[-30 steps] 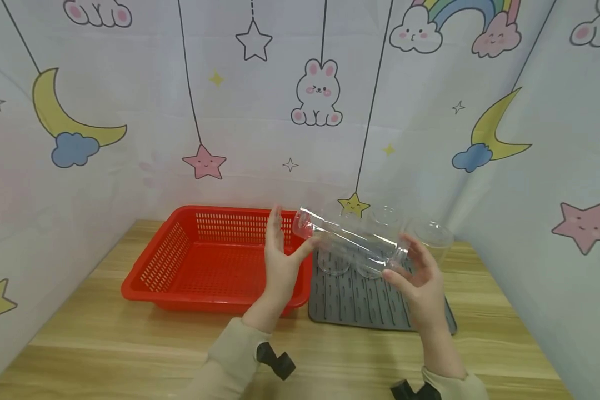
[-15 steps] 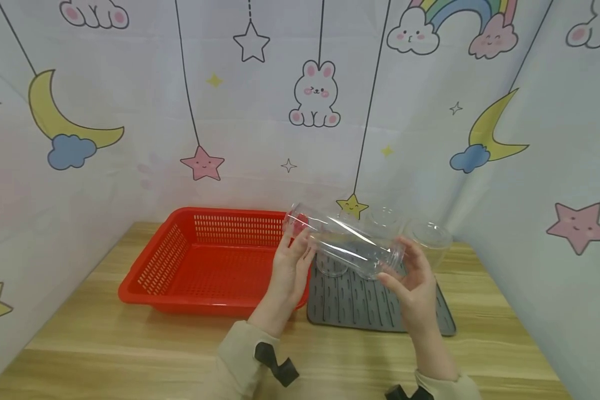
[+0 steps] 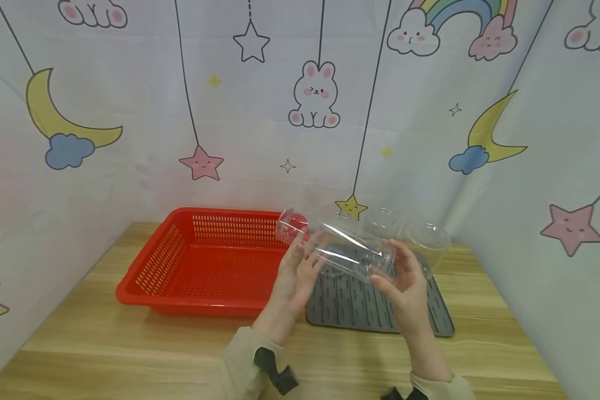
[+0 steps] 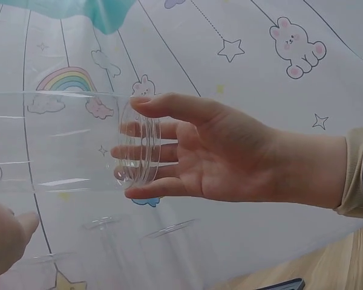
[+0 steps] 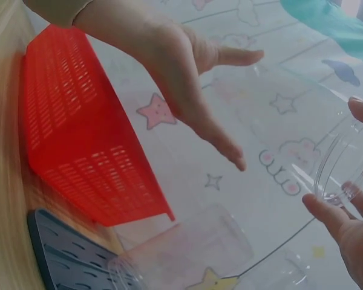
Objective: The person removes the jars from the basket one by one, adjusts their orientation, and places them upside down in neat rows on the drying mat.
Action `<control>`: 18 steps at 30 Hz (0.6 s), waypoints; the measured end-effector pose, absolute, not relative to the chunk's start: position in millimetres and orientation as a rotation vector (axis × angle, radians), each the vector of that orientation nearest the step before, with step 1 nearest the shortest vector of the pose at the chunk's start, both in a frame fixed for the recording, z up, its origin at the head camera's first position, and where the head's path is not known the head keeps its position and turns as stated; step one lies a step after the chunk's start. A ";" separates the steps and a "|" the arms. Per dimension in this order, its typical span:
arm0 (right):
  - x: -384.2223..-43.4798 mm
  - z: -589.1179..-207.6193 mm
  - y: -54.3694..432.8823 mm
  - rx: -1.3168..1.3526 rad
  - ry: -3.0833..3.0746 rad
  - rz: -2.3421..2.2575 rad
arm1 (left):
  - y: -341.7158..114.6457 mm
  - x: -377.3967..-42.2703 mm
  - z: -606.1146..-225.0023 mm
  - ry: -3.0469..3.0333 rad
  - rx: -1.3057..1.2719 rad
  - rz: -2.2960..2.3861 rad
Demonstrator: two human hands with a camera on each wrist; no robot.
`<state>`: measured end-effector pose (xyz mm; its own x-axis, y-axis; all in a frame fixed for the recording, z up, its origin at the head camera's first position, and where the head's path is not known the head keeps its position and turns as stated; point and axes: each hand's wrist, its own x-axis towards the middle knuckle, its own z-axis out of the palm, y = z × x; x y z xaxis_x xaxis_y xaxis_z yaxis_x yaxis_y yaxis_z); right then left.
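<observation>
A tall clear jar (image 3: 340,244) is held slanted above the grey mat, its closed end up to the left beside the red basket. My right hand (image 3: 402,286) grips the ribbed, threaded neck at its lower right end. In the left wrist view that right hand (image 4: 224,151) has its thumb over the neck and its fingers behind and below. My left hand (image 3: 295,275) is under the jar's body, palm up, fingers stretched against it. Thumb and fingers of the left hand (image 5: 175,69) look straight and spread in the right wrist view.
A red slotted basket (image 3: 195,305) stands left on the wooden table (image 3: 130,355). Right of it lies the grey drying mat (image 3: 350,305), with several clear jars upright at its back; one jar (image 3: 432,247) is at the right. A printed cloth (image 3: 260,111) hangs behind.
My left hand has gone from spread beside the closed end to beneath the jar's body. The jar and my right hand have shifted slightly left and down.
</observation>
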<state>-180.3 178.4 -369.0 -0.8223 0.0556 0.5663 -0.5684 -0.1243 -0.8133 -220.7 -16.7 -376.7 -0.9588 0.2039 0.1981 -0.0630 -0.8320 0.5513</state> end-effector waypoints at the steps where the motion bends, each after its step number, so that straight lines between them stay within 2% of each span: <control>1: -180.4 -368.9 178.2 0.557 -1.741 2.000 | -16.8 -220.7 -376.9 0.843 0.377 2.855; 18: -183.8 -371.3 182.6 0.398 -1.916 2.004 | -14.0 -219.2 -376.1 0.789 0.282 2.899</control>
